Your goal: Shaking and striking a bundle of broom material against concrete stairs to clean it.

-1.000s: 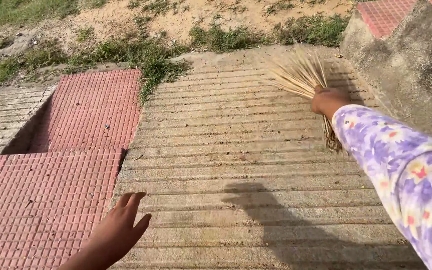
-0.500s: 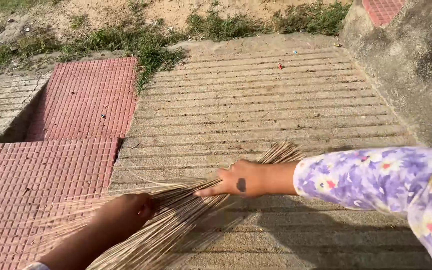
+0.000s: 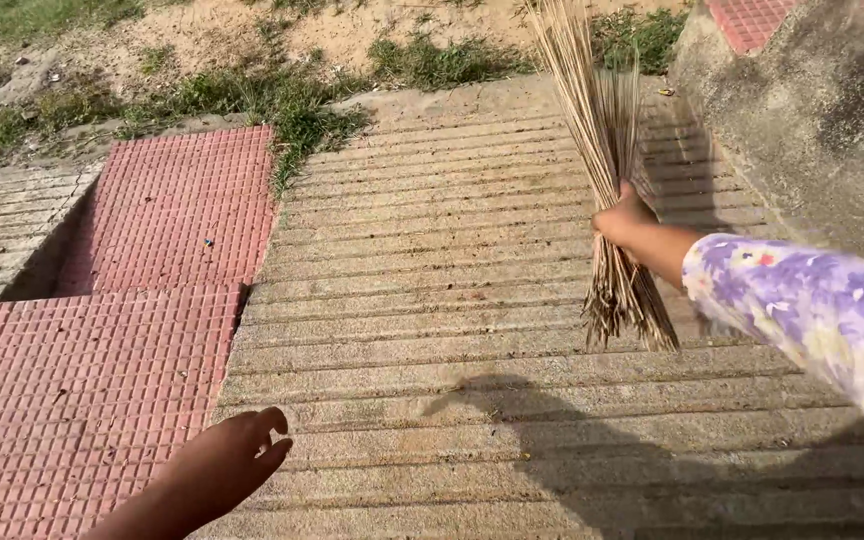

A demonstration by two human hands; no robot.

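Observation:
My right hand (image 3: 620,219) grips a bundle of thin pale sticks, a stick broom (image 3: 600,130), near its lower third. The broom stands almost upright above the grooved concrete ramp (image 3: 472,300), its long tips pointing up toward the far edge and its short ends hanging below my fist. My arm wears a purple flowered sleeve (image 3: 802,300). My left hand (image 3: 237,455) hovers low at the near left, fingers loosely curled, holding nothing. Shadows of my arm and the broom fall on the ramp in front of me.
Red gridded tile steps (image 3: 142,290) run along the ramp's left side. A rough concrete wall (image 3: 812,120) rises on the right. Grass and sandy ground (image 3: 252,60) lie past the ramp's far end.
The broom has swung up from a low sweep across the ramp near my left hand to an upright position on the right. My left hand has come clear of the bristles.

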